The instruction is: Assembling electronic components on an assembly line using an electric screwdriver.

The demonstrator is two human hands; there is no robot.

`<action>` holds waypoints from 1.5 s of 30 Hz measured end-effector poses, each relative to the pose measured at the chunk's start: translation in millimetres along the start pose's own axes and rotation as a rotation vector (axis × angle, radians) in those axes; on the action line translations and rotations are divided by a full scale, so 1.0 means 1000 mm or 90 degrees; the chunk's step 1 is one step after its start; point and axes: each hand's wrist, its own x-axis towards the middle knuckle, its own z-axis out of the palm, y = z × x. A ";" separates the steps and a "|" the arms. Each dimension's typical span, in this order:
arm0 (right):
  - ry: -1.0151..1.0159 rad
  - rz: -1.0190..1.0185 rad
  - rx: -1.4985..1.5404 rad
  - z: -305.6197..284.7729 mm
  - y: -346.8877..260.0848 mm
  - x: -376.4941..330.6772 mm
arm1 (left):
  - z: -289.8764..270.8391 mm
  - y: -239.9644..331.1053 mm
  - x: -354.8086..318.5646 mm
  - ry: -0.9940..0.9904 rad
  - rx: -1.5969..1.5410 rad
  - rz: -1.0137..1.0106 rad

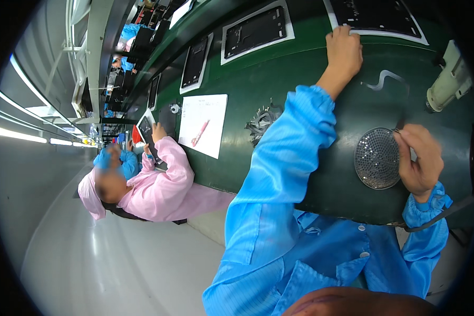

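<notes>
My left hand (345,51) lies at the near edge of a black flat panel (376,15) on a white backing sheet. Its fingers are bent and close together; whatever may be in them is hidden. Over the right rim of a round, silvery dish with many small holes or dots (376,159), my right hand (421,159) pinches thumb and forefinger together. Something small and dark shows at those fingertips, too small to name. A grey strap with a cord (441,215) runs by my right wrist.
A pale green device (447,81) stands at the right. Nearby lies a whitish curved strip (385,79). Left of my left arm are a heap of dark metallic pieces (263,122) and paper (216,113) with a red pen (200,132). Further left, a co-worker in pink (160,189) handles a panel.
</notes>
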 end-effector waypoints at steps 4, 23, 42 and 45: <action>0.007 0.019 0.011 0.001 0.005 -0.004 | 0.027 -0.006 0.034 -0.072 0.219 0.023; 0.022 0.049 -0.012 0.006 0.035 -0.016 | -0.080 0.022 -0.088 -0.043 -0.127 0.106; -0.329 0.105 -0.039 0.043 0.087 -0.025 | -0.102 0.056 -0.101 -0.228 -0.246 -0.113; -0.357 0.083 -0.021 0.039 0.089 -0.022 | -0.101 0.055 -0.100 -0.220 -0.264 -0.124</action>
